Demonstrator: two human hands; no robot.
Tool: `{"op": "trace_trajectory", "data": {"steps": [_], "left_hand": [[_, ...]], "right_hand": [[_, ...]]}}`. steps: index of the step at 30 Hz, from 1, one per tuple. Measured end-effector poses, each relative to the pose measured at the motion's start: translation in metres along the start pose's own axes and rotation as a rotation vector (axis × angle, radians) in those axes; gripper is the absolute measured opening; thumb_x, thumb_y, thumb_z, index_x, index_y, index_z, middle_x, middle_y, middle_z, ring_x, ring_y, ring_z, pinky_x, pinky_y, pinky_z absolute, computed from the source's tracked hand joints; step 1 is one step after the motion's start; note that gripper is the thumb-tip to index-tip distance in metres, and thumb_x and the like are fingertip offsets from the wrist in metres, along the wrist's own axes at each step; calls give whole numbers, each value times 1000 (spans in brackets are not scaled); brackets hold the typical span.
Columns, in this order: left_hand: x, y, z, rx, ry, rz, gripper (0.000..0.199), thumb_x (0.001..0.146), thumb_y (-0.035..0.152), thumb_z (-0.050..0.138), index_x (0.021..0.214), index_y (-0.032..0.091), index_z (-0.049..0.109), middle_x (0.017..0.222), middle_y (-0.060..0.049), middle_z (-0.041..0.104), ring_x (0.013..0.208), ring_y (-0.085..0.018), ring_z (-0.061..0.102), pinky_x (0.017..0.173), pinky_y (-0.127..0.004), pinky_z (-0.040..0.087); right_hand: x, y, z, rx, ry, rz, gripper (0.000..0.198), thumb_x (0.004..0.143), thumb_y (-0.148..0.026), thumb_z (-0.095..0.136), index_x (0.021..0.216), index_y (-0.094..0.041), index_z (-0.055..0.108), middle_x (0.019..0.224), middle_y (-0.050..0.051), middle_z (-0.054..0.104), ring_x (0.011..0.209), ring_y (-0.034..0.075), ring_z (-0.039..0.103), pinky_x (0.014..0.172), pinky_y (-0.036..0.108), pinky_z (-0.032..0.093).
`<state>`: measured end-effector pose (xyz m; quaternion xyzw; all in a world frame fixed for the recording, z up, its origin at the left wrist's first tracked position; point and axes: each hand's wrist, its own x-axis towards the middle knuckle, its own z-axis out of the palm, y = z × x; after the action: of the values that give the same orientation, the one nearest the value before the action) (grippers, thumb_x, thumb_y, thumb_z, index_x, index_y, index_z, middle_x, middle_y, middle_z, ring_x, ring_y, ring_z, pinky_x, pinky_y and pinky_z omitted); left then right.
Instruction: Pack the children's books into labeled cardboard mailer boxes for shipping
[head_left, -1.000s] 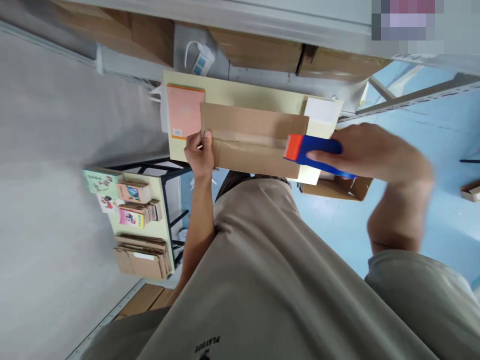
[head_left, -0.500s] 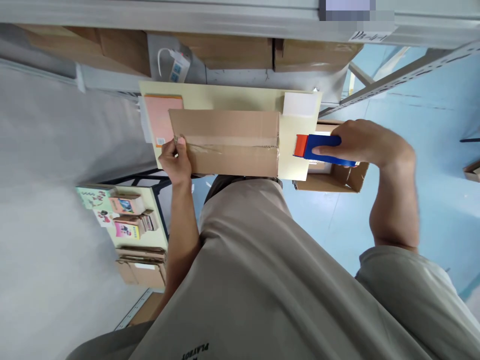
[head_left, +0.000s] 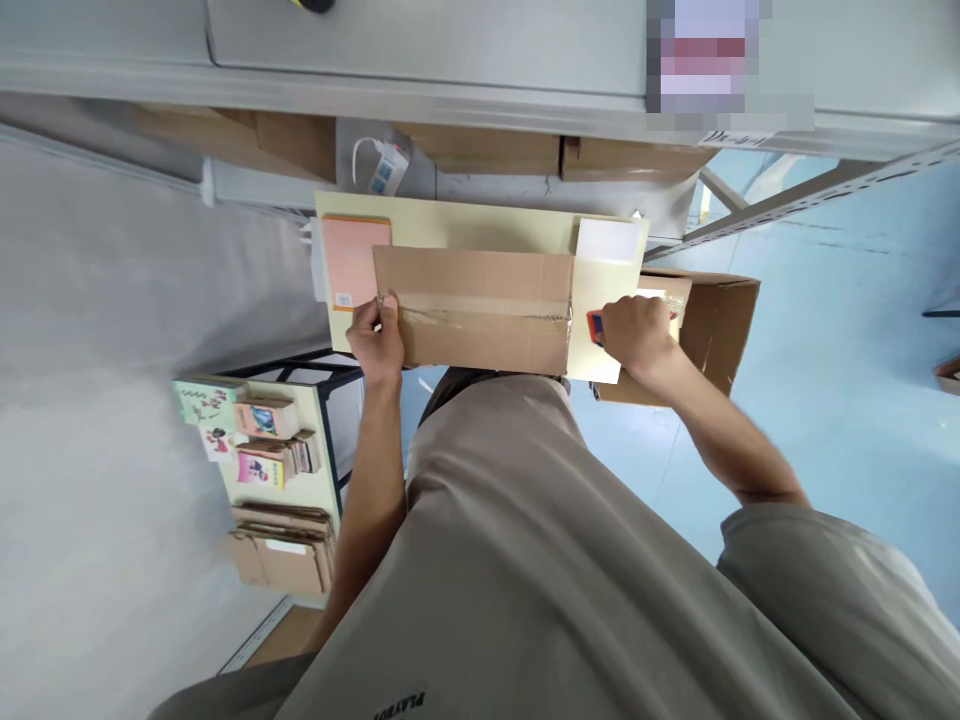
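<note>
The carton (head_left: pixel 480 340) lies flat on the desk (head_left: pixel 457 222), long side running left to right, with a lengthwise seam and a paler band across its upper face. At the carton's left end is the left hand (head_left: pixel 377 340): its thumb rests over that edge, level with the seam, and the other fingers are curled in just beyond it. Whether they pinch the cardboard or only press against it, I cannot tell. So the carton sits directly to the right of these fingers, touching them at the thumb.

Past the carton's right end, and clear of it, is the right hand (head_left: pixel 637 332). Its fingers are closed around a tape dispenser (head_left: pixel 595 327), largely hidden by the fist; a small orange and blue end pokes out toward the carton. That end is near the carton's right edge, where a bit of crumpled, shiny tape (head_left: pixel 570 318) shows at the seam.

A peach book (head_left: pixel 356 255) lies at the carton's far left corner, partly overlapped by it, and a white sheet (head_left: pixel 607 240) lies by its far right corner. Beyond the carton's far side is a power strip (head_left: pixel 388 172); an open box (head_left: pixel 720 330) stands farther to its right, lower than the desk.
</note>
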<state>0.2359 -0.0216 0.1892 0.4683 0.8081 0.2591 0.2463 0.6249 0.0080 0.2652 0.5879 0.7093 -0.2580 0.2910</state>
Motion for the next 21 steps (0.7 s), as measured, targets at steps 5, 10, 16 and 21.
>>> {"op": "trace_trajectory", "data": {"steps": [5, 10, 16, 21], "left_hand": [[0, -4, -4, 48, 46, 6, 39, 114, 58, 69, 105, 21, 77, 112, -12, 77, 113, -28, 77, 111, -42, 64], [6, 28, -10, 9, 93, 232, 52, 111, 51, 75, 154, 22, 73, 157, -23, 69, 147, -36, 72, 125, -52, 60], [-1, 131, 0, -131, -146, 638, 52, 121, 62, 62, 161, 30, 72, 155, -16, 77, 153, -35, 69, 138, -57, 53], [12, 209, 15, -237, -230, 927, 60, 128, 63, 41, 172, 29, 65, 165, -15, 75, 160, -33, 67, 143, -58, 49]], "right_hand": [[-18, -14, 0, 18, -147, 78, 34, 116, -33, 65, 119, -9, 90, 113, 28, 88, 105, 38, 85, 77, 38, 49], [-53, -7, -20, 40, -7, 242, 43, 120, -44, 60, 121, -11, 88, 110, 28, 88, 99, 41, 86, 72, 41, 51], [-74, -25, -85, 132, 426, 352, 59, 123, -58, 44, 132, -10, 78, 99, 28, 84, 93, 44, 82, 77, 44, 56], [-44, -59, -153, 165, 684, 219, 61, 125, -48, 34, 154, -3, 65, 116, 31, 82, 108, 46, 82, 97, 53, 60]]}}
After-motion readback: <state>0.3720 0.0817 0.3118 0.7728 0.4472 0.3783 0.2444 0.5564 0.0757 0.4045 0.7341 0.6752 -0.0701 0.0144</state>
